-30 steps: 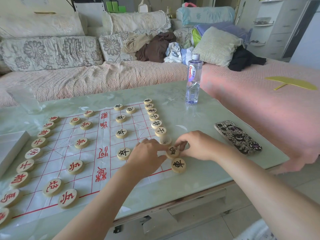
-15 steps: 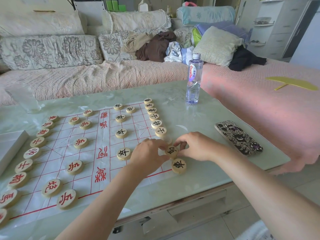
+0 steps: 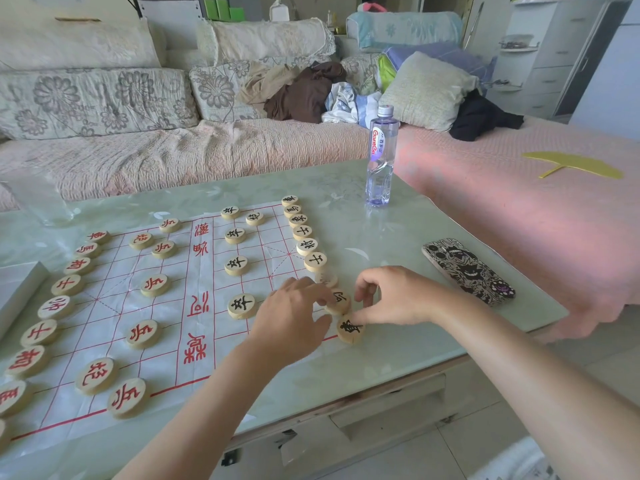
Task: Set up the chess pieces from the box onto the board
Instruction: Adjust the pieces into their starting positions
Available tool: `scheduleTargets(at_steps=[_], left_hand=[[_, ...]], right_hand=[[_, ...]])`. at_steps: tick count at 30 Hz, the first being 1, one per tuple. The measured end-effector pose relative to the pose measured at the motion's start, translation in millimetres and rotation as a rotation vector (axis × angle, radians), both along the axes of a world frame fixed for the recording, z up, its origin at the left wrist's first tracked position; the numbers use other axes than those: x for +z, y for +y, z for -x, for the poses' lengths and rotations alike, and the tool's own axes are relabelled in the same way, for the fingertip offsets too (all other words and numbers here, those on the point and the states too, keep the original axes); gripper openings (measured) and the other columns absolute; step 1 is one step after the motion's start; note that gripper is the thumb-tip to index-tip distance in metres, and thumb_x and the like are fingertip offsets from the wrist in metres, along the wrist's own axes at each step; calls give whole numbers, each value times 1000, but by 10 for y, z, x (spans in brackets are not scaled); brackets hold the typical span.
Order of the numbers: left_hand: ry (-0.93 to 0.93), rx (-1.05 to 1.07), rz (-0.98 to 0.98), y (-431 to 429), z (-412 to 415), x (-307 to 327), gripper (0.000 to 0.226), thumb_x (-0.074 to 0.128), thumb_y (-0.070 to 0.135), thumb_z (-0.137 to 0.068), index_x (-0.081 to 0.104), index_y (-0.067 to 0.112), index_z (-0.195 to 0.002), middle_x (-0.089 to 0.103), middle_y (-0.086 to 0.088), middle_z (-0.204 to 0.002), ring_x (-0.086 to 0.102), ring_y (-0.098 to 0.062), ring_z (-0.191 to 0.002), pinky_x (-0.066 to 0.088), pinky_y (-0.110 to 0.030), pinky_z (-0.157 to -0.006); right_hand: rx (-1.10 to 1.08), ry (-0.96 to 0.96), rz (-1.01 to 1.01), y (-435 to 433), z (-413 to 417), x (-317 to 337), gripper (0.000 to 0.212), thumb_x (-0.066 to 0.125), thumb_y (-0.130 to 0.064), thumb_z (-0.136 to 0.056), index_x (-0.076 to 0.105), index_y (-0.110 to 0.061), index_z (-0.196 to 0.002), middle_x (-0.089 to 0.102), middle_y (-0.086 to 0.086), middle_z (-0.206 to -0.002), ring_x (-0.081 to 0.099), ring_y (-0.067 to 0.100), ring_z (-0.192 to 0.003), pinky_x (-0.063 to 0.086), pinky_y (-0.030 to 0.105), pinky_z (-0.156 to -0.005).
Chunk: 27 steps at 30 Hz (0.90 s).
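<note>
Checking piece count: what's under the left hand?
Left hand covers board squares; its fingertips touch one black-lettered piece. Any piece beneath the palm is hidden.

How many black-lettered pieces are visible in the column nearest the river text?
4, in one line: the farthest piece, the second piece, the third piece, the nearest piece beside the left hand. That hand or its forearm may hide another.

Glass-topped table (image 3: pixel 346 226), paper board (image 3: pixel 114 296), water bottle (image 3: pixel 381 150), phone (image 3: pixel 467 270), white box (image 3: pixel 17 289)
</note>
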<state>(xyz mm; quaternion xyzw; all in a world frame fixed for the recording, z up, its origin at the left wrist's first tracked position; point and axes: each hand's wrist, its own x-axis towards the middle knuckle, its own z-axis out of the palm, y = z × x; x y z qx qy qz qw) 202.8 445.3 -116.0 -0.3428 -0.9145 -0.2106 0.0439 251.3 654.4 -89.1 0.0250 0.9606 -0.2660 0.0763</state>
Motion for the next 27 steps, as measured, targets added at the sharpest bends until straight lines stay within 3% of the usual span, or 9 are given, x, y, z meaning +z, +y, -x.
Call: scheduleTargets(at_steps=[7, 11, 19, 24, 27], left_hand=[[-83, -59, 36, 26, -150, 35, 33, 67, 50, -75, 60, 42, -106, 63, 28, -97, 49, -3, -94, 40, -24, -77], [-80, -38, 39, 18, -151, 16, 31, 69, 49, -76, 63, 40, -105, 65, 27, -96, 49, -2, -91, 40, -22, -76], [-141, -46, -10, -12, -136, -10, 30, 72, 48, -76, 63, 38, -103, 67, 26, -94, 55, -1, -88, 45, -22, -77], [-161, -84, -12, -14, -115, -3, 32, 73, 48, -74, 65, 37, -103, 67, 26, -94, 56, 2, -86, 44, -20, -78], [-175, -86, -10, -9, -111, -7, 30, 73, 47, -74, 64, 37, -101, 67, 26, -91, 56, 1, -86, 45, -21, -78]], right_hand=[[67, -67, -44, -35, -51, -35, 49, 90, -51, -57, 68, -36, -99, 65, -14, -95, 62, 4, -84, 49, 22, -73], [79, -71, -24, -33, -32, -26, 50, 90, -42, -62, 71, -34, -107, 68, -14, -93, 60, -1, -77, 40, 8, -58], [106, -146, -30, 16, 10, 79, 49, 88, -42, -66, 69, -35, -111, 68, -14, -96, 61, -1, -79, 38, 7, -54], [117, -170, -79, -28, 37, 107, 49, 89, -46, -61, 67, -35, -104, 69, -14, -93, 61, -1, -74, 41, 14, -57], [115, -147, -163, -109, 31, 55, 55, 88, -55, -54, 65, -37, -101, 65, -17, -89, 62, 1, -81, 52, 24, -69]])
